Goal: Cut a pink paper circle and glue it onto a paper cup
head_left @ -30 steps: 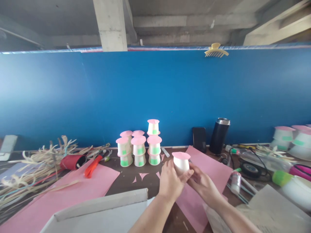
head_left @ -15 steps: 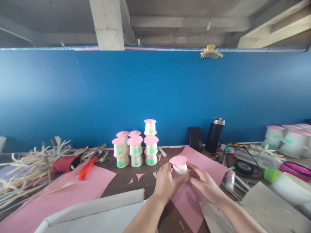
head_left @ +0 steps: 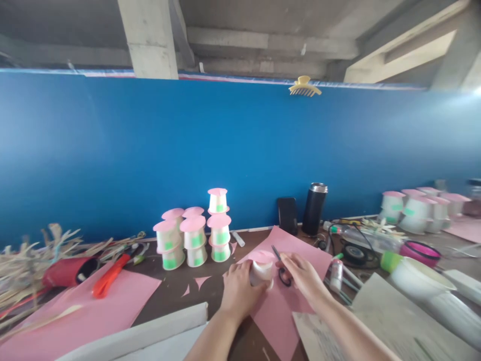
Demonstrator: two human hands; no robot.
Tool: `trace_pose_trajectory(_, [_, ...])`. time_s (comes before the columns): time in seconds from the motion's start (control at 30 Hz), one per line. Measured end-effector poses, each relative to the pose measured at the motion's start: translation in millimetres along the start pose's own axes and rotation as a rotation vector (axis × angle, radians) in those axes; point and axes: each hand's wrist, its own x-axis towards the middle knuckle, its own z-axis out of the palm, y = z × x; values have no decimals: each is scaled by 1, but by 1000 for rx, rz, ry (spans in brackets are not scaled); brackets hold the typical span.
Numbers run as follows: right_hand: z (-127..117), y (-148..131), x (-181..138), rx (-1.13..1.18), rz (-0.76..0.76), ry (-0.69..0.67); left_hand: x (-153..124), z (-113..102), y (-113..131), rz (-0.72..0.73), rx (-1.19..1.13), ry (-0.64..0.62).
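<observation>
My left hand [head_left: 240, 283] is closed round a white paper cup [head_left: 262, 273] with a pink paper disc [head_left: 262, 257] on its top. Right beside it, my right hand [head_left: 300, 273] grips dark-handled scissors [head_left: 284, 277], their blades pointing up and left near the disc's edge. Beneath both hands lies a pink paper sheet [head_left: 274, 313]. Behind and to the left stand stacked paper cups [head_left: 194, 239] with pink discs and green patches; one stack [head_left: 218, 203] rises higher than the others.
A black phone [head_left: 287, 215] and an open black flask [head_left: 314, 209] stand against the blue partition [head_left: 255, 135]. An orange-red cutter [head_left: 108, 276] lies on pink paper at left, near dried strips and a red cup [head_left: 67, 272]. More capped cups [head_left: 417, 214] stand far right.
My right hand has left the cup and now holds scissors beside it. The left hand keeps the cup, which is tilted slightly. The view has turned to the right.
</observation>
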Motion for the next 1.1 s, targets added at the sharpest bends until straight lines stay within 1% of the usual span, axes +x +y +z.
trace_pose_trajectory(0.13, [1,-6,0,-11,-71,53,3,3,-5,13,9,2])
trace_pose_trajectory(0.27, [0,-13,2,-43,-152,145,4,6,-7,12,12,13])
trace_pose_trajectory(0.37, [-8,-25,3,-113,-191,218,4,7,-6,-7,33,5])
trace_pose_trajectory(0.43, [-23,-37,6,-209,-194,265,3,7,-6,-12,48,7])
trace_pose_trajectory(0.47, [-33,-43,8,-278,-184,280,3,7,-6,-4,53,11])
trace_pose_trajectory(0.53, [-61,-56,13,-445,-151,268,4,7,-7,20,50,13])
trace_pose_trajectory(0.63, [-105,-65,20,-711,-6,253,4,7,-9,37,27,11])
trace_pose_trajectory(0.7, [-125,-61,22,-837,103,230,5,7,-9,25,14,5])
trace_pose_trajectory(0.77, [-135,-49,21,-914,190,186,4,6,-9,10,9,-5])
trace_pose_trajectory(0.83, [-137,-31,20,-956,233,150,4,6,-9,14,4,-13])
trace_pose_trajectory(0.9, [-134,-12,20,-974,228,142,4,5,-10,32,2,-15])
trace_pose_trajectory(0.97, [-130,4,23,-976,214,162,4,5,-11,47,6,-15])
trace_pose_trajectory(1.03, [-129,13,25,-953,212,191,4,5,-11,47,15,-14])
trace_pose_trajectory(1.1, [-130,15,27,-900,222,219,4,5,-11,44,21,-15])
